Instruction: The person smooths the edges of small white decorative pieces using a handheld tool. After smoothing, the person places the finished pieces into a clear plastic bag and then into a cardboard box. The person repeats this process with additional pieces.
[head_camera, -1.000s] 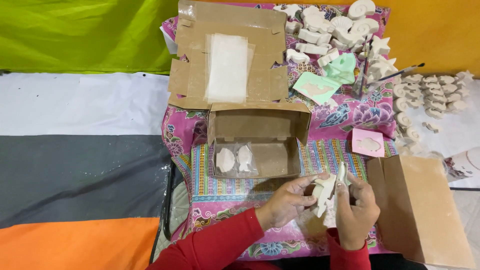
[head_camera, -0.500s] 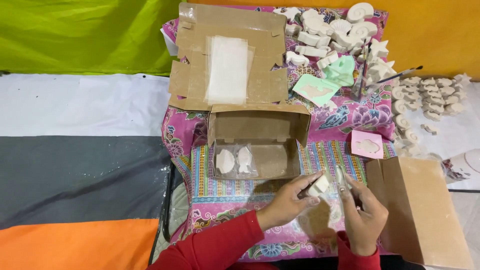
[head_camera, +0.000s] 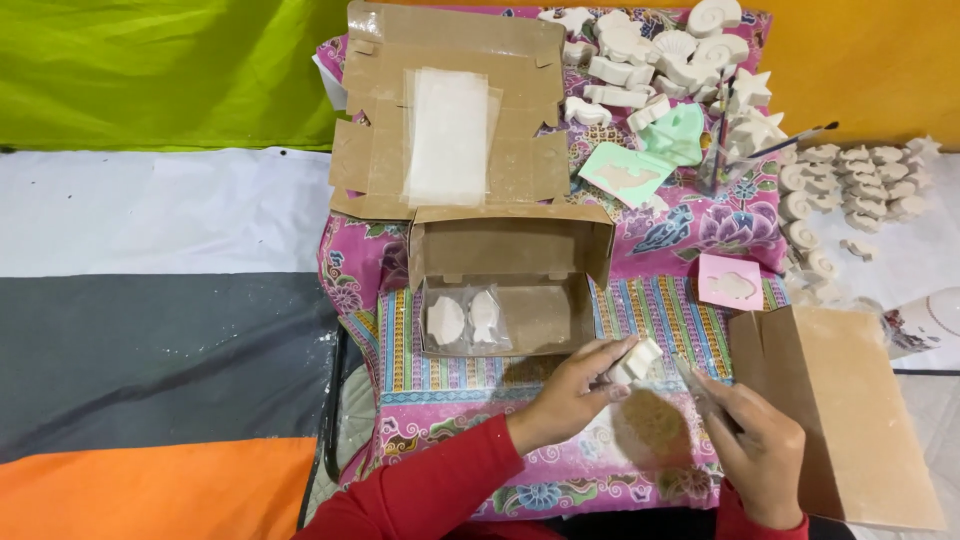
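My left hand (head_camera: 572, 395) holds a small white plaster figure (head_camera: 637, 360) just below the open cardboard box (head_camera: 512, 240). My right hand (head_camera: 760, 450) grips a clear plastic bag (head_camera: 655, 420) that stretches between both hands, under the figure. Inside the box lies a clear bag with two white plaster pieces (head_camera: 465, 320). Both sleeves are red.
A flattened cardboard box (head_camera: 375, 150) with a stack of clear bags (head_camera: 447, 135) lies at the back. Many white plaster shapes (head_camera: 670, 55) and more of these pieces (head_camera: 850, 175) sit to the right. Green mould (head_camera: 625, 175), pink mould (head_camera: 730, 282), folded cardboard (head_camera: 840, 400), brush (head_camera: 790, 145).
The hands moved slightly apart and lower. The plaster figure is now held by the left hand above the clear bag, and the right hand has drawn back to the right.
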